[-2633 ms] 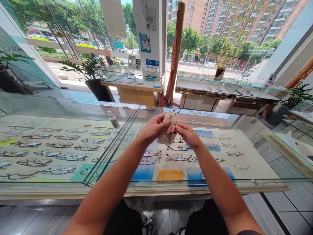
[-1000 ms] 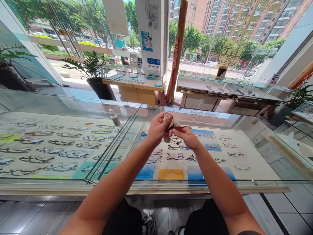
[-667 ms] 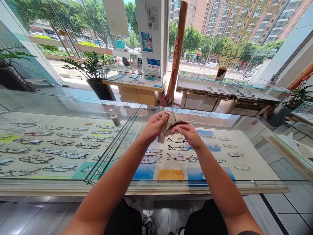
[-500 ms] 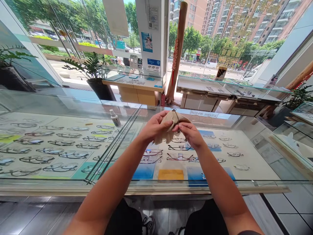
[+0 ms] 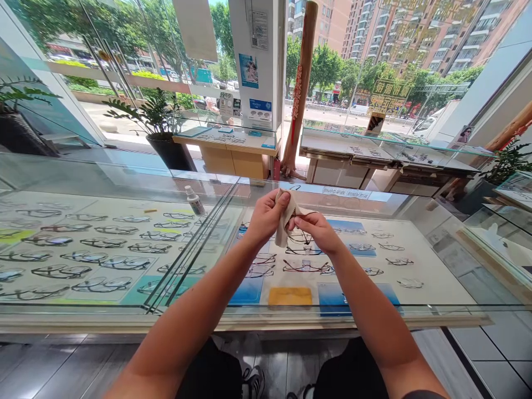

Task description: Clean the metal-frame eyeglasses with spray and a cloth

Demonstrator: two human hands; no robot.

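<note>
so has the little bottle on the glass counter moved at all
No. The bottle stands where it did, upright on the glass counter, just left of its seam.

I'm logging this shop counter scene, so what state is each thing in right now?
left hand, closed on the cloth
right hand, pinching the glasses
cloth, bunched around the glasses
glasses, held above the counter, partly wrapped
spray bottle, upright on the glass top
display case, glass top in place, frames lying in rows inside
</note>
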